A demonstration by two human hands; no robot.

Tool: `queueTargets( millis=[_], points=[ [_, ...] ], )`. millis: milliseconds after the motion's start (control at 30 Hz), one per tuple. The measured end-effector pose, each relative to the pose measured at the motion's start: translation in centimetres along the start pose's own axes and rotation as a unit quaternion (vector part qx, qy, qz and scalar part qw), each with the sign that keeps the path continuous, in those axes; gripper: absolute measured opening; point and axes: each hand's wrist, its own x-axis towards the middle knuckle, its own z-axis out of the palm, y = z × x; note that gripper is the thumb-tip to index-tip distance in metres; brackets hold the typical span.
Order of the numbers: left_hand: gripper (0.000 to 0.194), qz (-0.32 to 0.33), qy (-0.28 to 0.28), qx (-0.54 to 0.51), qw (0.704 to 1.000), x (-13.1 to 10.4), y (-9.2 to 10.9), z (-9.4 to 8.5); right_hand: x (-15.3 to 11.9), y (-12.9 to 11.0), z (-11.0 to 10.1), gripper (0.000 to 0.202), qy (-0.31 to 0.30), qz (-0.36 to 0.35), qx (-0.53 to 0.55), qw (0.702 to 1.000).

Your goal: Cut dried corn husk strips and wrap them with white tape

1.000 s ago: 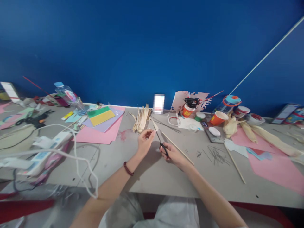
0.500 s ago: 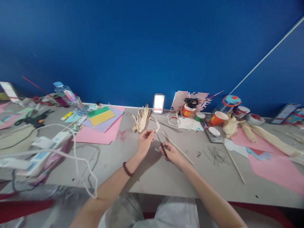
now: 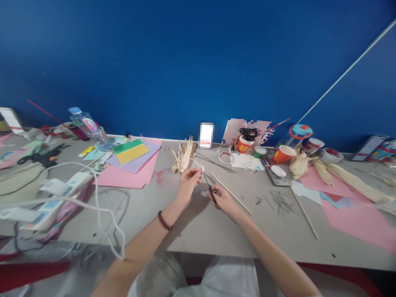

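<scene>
Blue fills the wall (image 3: 185, 62) behind a long gray table (image 3: 198, 235), which is crowded at both ends and fairly bare near the person. One phone (image 3: 206, 135) with a blurred-out screen leans against the wall, and one bundle of dry husks (image 3: 185, 156) stands left of it.

Two bare hands meet over the middle of the table. The right hand (image 3: 223, 199) grips one pair of scissors (image 3: 212, 193) by the black handles, its blades pointing up toward the left hand (image 3: 187, 181). The left fingertips are drawn together beside the blade tips; one pale strip (image 3: 198, 166) shows just beyond, too small to tell whether they pinch it.

Two thin sticks lie to the right, one beside the right hand (image 3: 231, 194), one farther off (image 3: 305, 212). Two orange cups (image 3: 284, 154) and one tape roll (image 3: 220, 158) sit toward the back; one bottle (image 3: 88, 125) and one power strip (image 3: 63, 202) are on the left.
</scene>
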Motion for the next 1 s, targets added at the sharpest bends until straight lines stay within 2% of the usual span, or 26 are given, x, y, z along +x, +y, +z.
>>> queueTargets(
  millis=[300, 600, 1000],
  points=[
    [0.023, -0.002, 0.010, 0.004, 1.000, 0.3, 0.3, -0.1, -0.6, -1.1, -0.1, 0.046, -0.062, 0.052, 0.062, 0.995],
    [0.020, -0.041, -0.013, 0.035, 0.998, 1.0, 0.9, -0.9, -0.8, -1.6, -0.7, 0.044, -0.076, 0.075, 0.051, 0.993],
    [0.016, -0.031, -0.036, 0.076, 0.996, 1.2, 1.2, -1.3, -0.4, -0.6, -1.9, 0.044, -0.097, 0.093, 0.039, 0.990]
  ],
)
